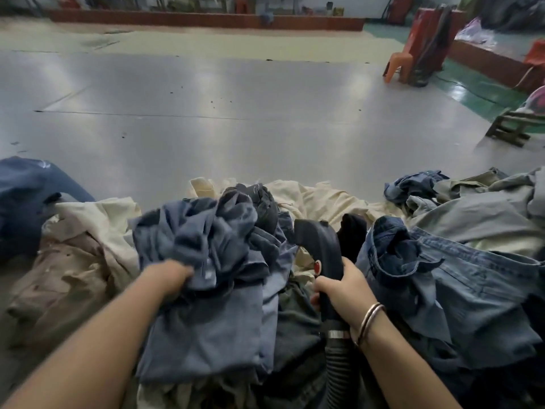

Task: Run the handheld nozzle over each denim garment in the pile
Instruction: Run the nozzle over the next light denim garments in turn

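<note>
Nozzle point(320, 255) sits mid-pile, black, curved head pointing away from us into the denim pile point(265, 261), red button on its near side, ribbed hose point(339, 364) running back toward us with a metal clamp at the joint. Our right hand point(342, 287) has its grip wrapped round the nozzle handle, fingers curled tight, bangles point(370, 321) on the wrist. Left of the nozzle, our left hand point(174, 276) grips a bunched blue garment point(206, 249); fingers are buried in the cloth, so we can't see how far they curl. Right of the nozzle lies a blue denim shirt point(442, 276), collar up, touching the hose side. Cream fabric point(309, 199) lies under and behind the nozzle, beige cloth point(67, 270) further left, grey-green garments point(486, 211) further right.

Everything lies on the floor point(206, 119): grey, glossy sheet, seams visible, some dark specks. Beyond the nozzle the floor is open up to a low red-brown kerb point(206, 20). Far right of it: orange plastic chair point(404, 63) on a green strip, wooden stool point(513, 128) at the edge.
</note>
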Tool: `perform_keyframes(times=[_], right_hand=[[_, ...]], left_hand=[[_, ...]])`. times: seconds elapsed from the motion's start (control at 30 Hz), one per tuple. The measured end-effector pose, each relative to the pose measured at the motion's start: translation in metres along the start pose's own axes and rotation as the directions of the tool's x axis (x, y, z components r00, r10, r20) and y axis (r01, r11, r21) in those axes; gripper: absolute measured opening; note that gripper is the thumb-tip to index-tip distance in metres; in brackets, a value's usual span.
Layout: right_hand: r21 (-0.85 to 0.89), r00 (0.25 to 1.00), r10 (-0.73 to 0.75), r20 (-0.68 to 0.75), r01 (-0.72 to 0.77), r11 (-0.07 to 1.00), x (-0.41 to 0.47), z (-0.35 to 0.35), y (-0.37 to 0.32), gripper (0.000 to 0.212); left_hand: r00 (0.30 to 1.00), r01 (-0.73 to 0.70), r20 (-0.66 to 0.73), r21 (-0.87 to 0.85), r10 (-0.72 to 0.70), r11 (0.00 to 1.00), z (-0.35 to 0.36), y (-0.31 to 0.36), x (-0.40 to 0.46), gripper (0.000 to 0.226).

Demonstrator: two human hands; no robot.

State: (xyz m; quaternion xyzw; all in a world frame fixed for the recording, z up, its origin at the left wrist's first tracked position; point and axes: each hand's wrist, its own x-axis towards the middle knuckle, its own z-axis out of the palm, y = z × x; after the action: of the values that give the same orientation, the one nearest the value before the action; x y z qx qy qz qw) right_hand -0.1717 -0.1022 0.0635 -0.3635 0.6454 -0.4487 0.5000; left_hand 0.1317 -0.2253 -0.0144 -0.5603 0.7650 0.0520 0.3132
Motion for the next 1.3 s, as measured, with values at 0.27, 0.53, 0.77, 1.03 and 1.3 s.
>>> perform_keyframes(times=[0.27, 0.53, 0.77, 1.03, 1.3], right_hand=[[-0.137, 0.999, -0.006, 0.036, 0.011, 0.990, 0.003, 0.014, 0.005, 0.022], [-0.209, 0.995, -0.018, 0.094, 0.037, 0.977, -0.012, 0.027, 0.009, 0.026], [-0.242, 0.993, -0.040, 0.115, 0.067, 0.968, -0.006, 0.029, 0.009, 0.027], [-0.262, 0.987, -0.082, 0.139, 0.116, 0.958, -0.010, 0.043, 0.007, 0.027], [-0.242, 0.991, -0.050, 0.121, 0.078, 0.967, -0.021, 0.042, 0.020, 0.029]], left_hand=[[0.802, -0.013, 0.553, -0.361, 0.226, 0.932, 0.062, 0.060, -0.036, 0.032], [0.815, -0.066, -0.534, -0.470, -0.224, 0.880, 0.013, 0.053, -0.005, 0.040], [0.908, 0.060, -0.289, -0.625, -0.302, 0.778, 0.013, 0.065, 0.036, 0.045], [0.956, -0.283, -0.058, -0.451, 0.288, 0.846, 0.074, 0.089, -0.026, 0.027], [0.738, -0.165, -0.521, -0.756, -0.429, 0.634, 0.022, 0.054, -0.039, 0.026]])
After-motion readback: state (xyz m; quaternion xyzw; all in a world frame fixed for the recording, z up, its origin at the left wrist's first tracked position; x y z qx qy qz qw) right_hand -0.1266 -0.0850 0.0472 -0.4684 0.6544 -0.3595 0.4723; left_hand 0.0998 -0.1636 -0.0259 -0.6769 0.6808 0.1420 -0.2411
